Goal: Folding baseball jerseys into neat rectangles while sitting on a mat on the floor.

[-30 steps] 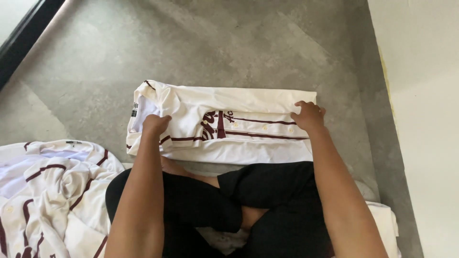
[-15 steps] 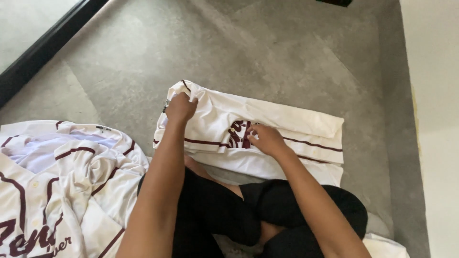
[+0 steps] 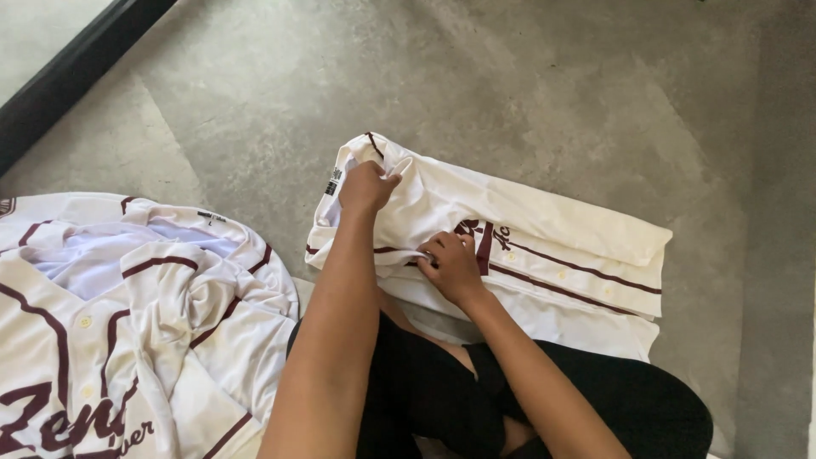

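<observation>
A folded white baseball jersey [image 3: 527, 246] with maroon piping and a maroon chest script lies on the grey concrete floor, stretched into a long band running left to right. Its button placket faces up, and the collar end at the left is bunched and lifted.
</observation>
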